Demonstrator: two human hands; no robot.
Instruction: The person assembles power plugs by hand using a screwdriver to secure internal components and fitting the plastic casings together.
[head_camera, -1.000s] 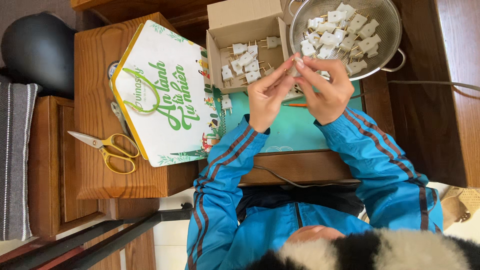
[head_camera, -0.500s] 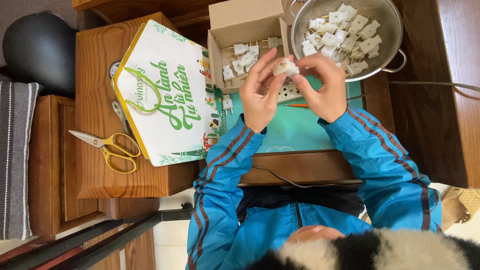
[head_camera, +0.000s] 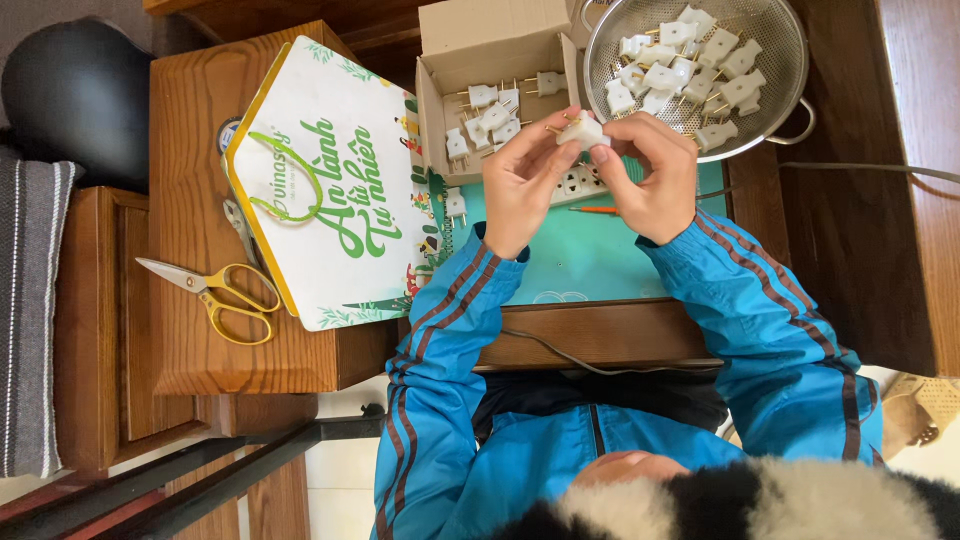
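Both of my hands hold one small white plug (head_camera: 583, 131) with brass prongs, above a teal mat (head_camera: 590, 260). My left hand (head_camera: 520, 180) pinches its left end with fingertips and thumb. On the plug's right side, my right hand (head_camera: 655, 175) grips with thumb and forefinger. Just under the plug a white power strip (head_camera: 572, 186) lies on the mat, partly hidden by my hands. A thin orange tool (head_camera: 597, 209) rests beside the strip.
An open cardboard box (head_camera: 490, 40) holds several white plugs; a metal colander (head_camera: 775, 45) to its right holds several more. One loose plug (head_camera: 455, 205) lies by the box. Yellow scissors (head_camera: 215, 292) and a white hexagonal printed box (head_camera: 320, 190) lie on the wooden stand at left.
My hands have drawn slightly apart and shifted toward the box and colander. The white plug, hidden between my fingers a second ago, now shows between both hands.
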